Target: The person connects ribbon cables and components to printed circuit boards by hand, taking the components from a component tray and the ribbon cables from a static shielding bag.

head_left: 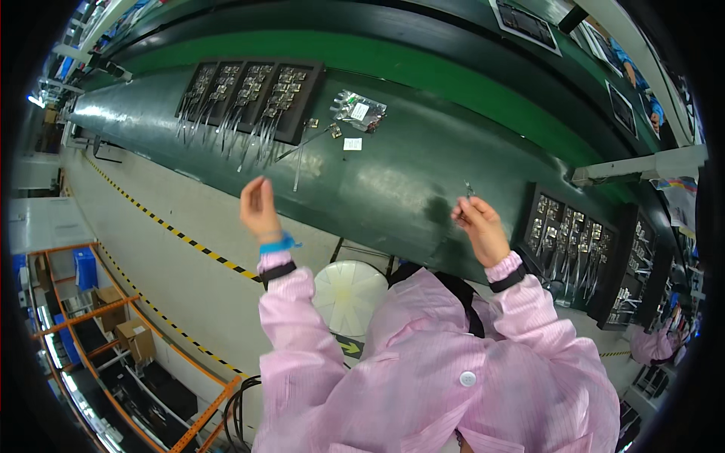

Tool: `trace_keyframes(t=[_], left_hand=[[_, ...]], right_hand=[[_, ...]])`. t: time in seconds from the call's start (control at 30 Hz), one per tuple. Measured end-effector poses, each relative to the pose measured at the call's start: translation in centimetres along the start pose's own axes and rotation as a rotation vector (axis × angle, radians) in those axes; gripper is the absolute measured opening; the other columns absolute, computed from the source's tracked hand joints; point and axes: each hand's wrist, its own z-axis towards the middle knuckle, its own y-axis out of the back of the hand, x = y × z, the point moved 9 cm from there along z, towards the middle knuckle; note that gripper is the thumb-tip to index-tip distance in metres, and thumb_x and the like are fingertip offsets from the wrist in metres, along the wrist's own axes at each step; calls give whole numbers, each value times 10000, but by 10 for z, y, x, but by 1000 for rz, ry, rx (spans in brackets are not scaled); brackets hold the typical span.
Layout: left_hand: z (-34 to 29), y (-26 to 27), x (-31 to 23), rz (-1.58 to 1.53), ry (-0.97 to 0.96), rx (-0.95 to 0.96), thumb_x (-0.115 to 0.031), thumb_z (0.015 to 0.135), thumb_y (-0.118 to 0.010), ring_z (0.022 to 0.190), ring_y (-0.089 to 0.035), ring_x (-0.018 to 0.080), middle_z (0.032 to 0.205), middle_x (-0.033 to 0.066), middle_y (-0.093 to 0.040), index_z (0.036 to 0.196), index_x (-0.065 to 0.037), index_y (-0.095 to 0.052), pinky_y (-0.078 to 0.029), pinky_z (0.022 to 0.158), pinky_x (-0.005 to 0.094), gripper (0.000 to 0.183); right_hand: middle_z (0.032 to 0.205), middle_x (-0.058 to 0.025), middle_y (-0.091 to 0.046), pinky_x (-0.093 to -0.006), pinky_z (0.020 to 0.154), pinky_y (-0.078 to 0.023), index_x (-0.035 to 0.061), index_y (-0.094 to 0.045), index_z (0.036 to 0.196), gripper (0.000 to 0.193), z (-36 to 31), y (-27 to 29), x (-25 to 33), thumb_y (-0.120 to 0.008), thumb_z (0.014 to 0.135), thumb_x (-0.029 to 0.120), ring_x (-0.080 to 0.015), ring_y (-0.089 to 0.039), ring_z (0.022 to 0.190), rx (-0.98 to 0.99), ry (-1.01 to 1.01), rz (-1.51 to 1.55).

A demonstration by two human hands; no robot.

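My left hand is raised off the table's near edge, below the left tray. Its fingers are closed in a pinch, and whatever they may hold is too small to make out. Over the table at the right, my right hand pinches a small metal part that sticks up past the fingertips. Two loose pieces with thin flat tails lie on the green table, past my left hand. Near them are a clear bag of small parts and a white label.
A black tray full of small metal parts with dangling tails stands at the far left. More black trays of parts are on the right. A round white stool stands beside me. Orange-framed shelves hold boxes at lower left.
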Motion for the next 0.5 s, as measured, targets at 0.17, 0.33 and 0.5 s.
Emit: trace_keyframes(t=[0.17,0.33,0.5], left_hand=[[27,-89,43,573,-325,170,-93,748,-668,938,-549,279,988,100,-596,963,-67,-603,-447,800,358,226],[36,-121,49,838,-439,141,-100,784,-601,965,-519,312,1000,119,-571,990,-61,-565,-412,833,409,212],[34,-133,60,1051,-405,211,-93,792,-608,939,-524,320,1011,124,-530,991,-52,-552,-427,811,387,210]], right_hand=[[850,-37,-590,-252,727,-446,26,-579,947,116,-56,27,64,-557,893,127,-120,-558,775,-139,150,-55],[904,-57,-620,-238,708,-426,31,-580,969,96,-121,93,108,-562,875,39,-125,-556,760,-336,328,-106],[876,-40,-617,-212,679,-404,27,-591,972,106,-164,146,111,-574,872,57,-105,-541,741,-531,351,-118]])
